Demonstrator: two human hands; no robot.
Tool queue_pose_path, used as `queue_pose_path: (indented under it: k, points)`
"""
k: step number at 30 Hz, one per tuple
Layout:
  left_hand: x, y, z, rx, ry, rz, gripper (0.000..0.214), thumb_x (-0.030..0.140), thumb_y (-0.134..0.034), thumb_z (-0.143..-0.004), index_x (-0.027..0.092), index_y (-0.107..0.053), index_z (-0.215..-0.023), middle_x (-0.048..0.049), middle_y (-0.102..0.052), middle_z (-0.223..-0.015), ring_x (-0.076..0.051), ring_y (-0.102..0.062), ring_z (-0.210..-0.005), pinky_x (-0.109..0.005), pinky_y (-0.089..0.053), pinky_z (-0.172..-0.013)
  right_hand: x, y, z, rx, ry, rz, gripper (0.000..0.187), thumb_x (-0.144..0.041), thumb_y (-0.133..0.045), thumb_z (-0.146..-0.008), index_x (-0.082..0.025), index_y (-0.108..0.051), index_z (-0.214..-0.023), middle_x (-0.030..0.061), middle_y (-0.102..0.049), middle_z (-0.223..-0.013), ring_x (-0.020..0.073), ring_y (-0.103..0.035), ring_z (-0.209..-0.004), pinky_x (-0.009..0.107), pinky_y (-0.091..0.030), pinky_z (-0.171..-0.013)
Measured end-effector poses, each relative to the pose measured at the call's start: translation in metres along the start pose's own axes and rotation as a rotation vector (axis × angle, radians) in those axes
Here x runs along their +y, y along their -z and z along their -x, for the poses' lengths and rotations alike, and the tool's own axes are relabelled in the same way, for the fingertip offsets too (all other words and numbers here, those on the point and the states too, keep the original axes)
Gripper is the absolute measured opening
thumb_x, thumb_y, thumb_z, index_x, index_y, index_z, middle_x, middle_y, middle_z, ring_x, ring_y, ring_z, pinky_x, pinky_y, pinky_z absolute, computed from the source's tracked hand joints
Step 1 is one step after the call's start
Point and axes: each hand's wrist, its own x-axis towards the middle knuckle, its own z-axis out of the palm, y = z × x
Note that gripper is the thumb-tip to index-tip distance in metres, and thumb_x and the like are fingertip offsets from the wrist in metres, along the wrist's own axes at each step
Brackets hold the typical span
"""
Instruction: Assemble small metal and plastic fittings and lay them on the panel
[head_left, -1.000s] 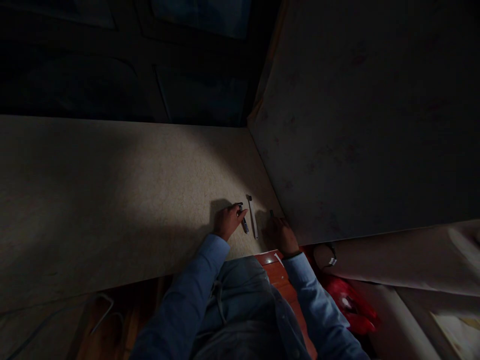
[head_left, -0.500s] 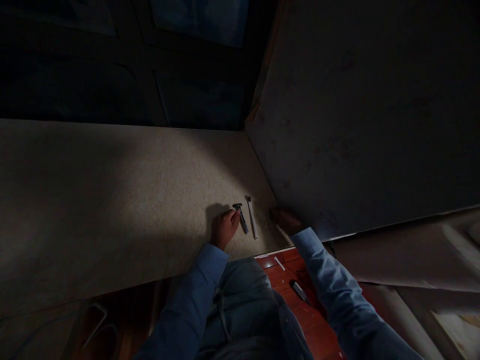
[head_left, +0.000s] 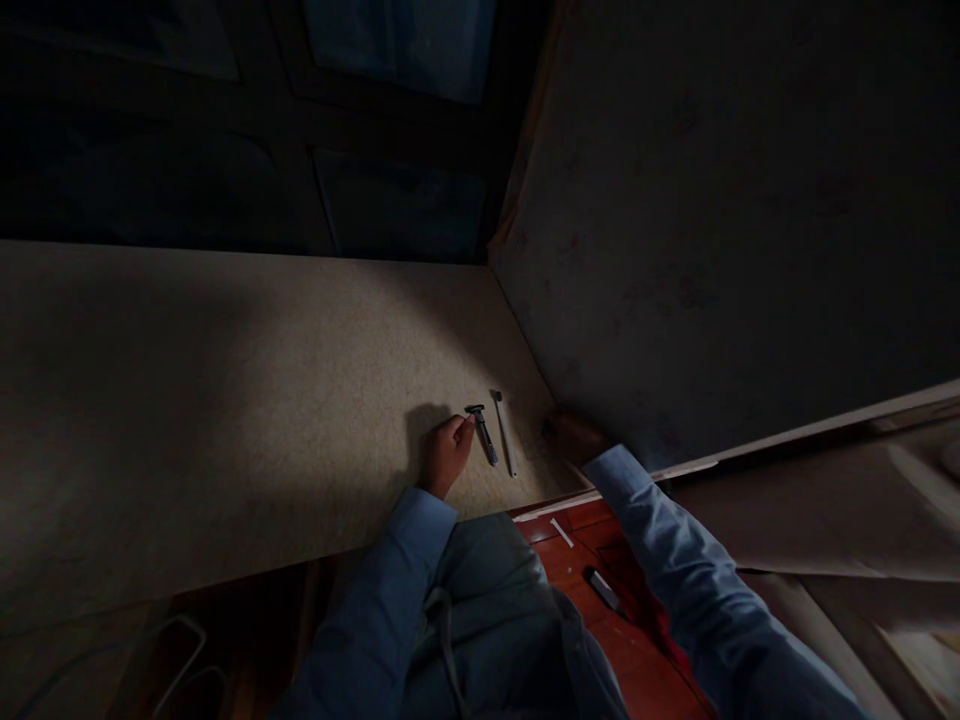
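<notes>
On the pale mottled tabletop lies a dark razor (head_left: 486,438), its head pointing away from me. Just right of it, nearly parallel, is a toothbrush (head_left: 507,440) with a pale handle and dark bristles. My left hand (head_left: 445,452) rests on its side left of the razor, fingers curled closed, the thumb tip close by the razor's head. Whether the thumb touches it is hard to see. My right hand (head_left: 576,438) is on the table in deep shade near the wall. Its fingers look closed, and something small and dark may be at their tips.
A patterned wall (head_left: 675,300) borders the table (head_left: 337,380) on the right, and a dark paned window (head_left: 397,45) stands behind. Below, on the red floor (head_left: 559,570), are a white strip (head_left: 562,532) and a grey-black object (head_left: 604,590). A cushioned seat (head_left: 810,510) is at right.
My left hand has shifted slightly left, away from the razor. The razor and toothbrush lie as before. My right hand has moved slightly right, deeper in shadow.
</notes>
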Motion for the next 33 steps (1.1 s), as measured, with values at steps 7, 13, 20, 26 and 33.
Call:
queue_pose_path:
  k: [7,13,20,26,33]
  points:
    - [0.002,0.001,0.000,-0.004,0.014,-0.015,0.043,0.047,-0.041,-0.095,0.019,-0.053,-0.064,0.0039,-0.042,-0.053,-0.010,-0.039,-0.053,-0.024,-0.028,-0.055,-0.001,0.004,0.014,0.137,-0.082,-0.078,0.021,-0.012,-0.055,-0.089,-0.007,-0.069,-0.103,0.0206,-0.072,-0.104,0.0252,-0.068,-0.095,0.030,-0.048,-0.080]
    - [0.004,0.002,0.000,0.004,-0.024,0.002,0.043,0.045,-0.043,-0.095,0.019,-0.050,-0.062,0.0039,-0.041,-0.052,-0.010,-0.038,-0.052,-0.025,-0.027,-0.054,-0.025,-0.016,0.044,0.180,-0.210,-0.154,0.022,-0.027,-0.054,-0.091,-0.013,-0.069,-0.100,0.0123,-0.075,-0.090,0.0216,-0.071,-0.082,0.025,-0.042,-0.062]
    - [0.005,0.002,0.001,-0.025,-0.015,0.038,0.043,0.046,-0.045,-0.094,0.019,-0.048,-0.061,0.0043,-0.042,-0.053,-0.009,-0.039,-0.051,-0.025,-0.027,-0.054,-0.049,-0.029,0.047,0.185,-0.333,-0.164,0.021,-0.029,-0.058,-0.089,-0.012,-0.071,-0.092,0.0184,-0.075,-0.089,0.0250,-0.072,-0.079,0.027,-0.040,-0.059]
    - [0.005,0.001,0.001,-0.033,-0.019,0.032,0.044,0.047,-0.045,-0.095,0.018,-0.050,-0.062,0.0041,-0.044,-0.054,-0.009,-0.040,-0.052,-0.025,-0.027,-0.055,-0.050,-0.027,0.048,0.181,-0.305,-0.138,0.022,-0.032,-0.058,-0.090,-0.013,-0.071,-0.091,0.0161,-0.073,-0.090,0.0257,-0.071,-0.086,0.027,-0.042,-0.065]
    - [0.004,0.001,0.002,-0.040,-0.012,0.034,0.045,0.047,-0.046,-0.095,0.018,-0.052,-0.062,0.0035,-0.047,-0.054,-0.009,-0.042,-0.052,-0.025,-0.027,-0.054,-0.054,-0.028,0.056,0.250,-0.379,-0.190,0.032,-0.037,-0.062,-0.089,-0.016,-0.065,-0.112,0.0143,-0.070,-0.102,0.0240,-0.070,-0.086,0.027,-0.043,-0.065]
